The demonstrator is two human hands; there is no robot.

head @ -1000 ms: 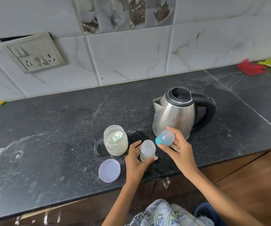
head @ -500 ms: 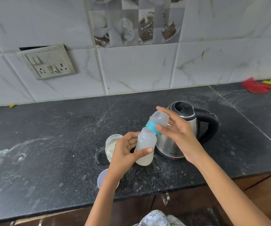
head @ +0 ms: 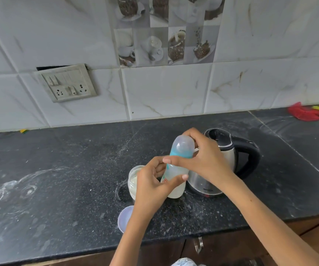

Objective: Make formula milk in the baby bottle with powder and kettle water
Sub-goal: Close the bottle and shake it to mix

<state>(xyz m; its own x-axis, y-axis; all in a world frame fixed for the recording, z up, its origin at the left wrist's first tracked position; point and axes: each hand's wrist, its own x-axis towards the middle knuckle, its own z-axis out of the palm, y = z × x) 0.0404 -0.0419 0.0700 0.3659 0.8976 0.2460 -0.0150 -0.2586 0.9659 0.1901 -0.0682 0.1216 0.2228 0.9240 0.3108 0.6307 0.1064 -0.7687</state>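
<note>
I hold the baby bottle point(head: 176, 186) in the air above the black counter point(head: 62, 169); it holds cloudy white liquid. My left hand point(head: 151, 187) grips its body from the left. My right hand point(head: 202, 160) grips the teal collar and clear cap point(head: 182, 145), which sit on the bottle's neck. The open powder jar point(head: 132, 180) stands behind my left hand, partly hidden. The steel kettle point(head: 225, 148) with its black handle stands behind my right hand.
The jar's pale lilac lid point(head: 124, 217) lies flat near the counter's front edge, half under my left forearm. White powder dusts the counter. A switch plate point(head: 66, 83) is on the tiled wall. Red and yellow cloths point(head: 304, 113) lie far right.
The bottle rose off the counter in my left hand. My right hand brought the teal cap onto its neck and now wraps round the collar. The view tilted upward.
</note>
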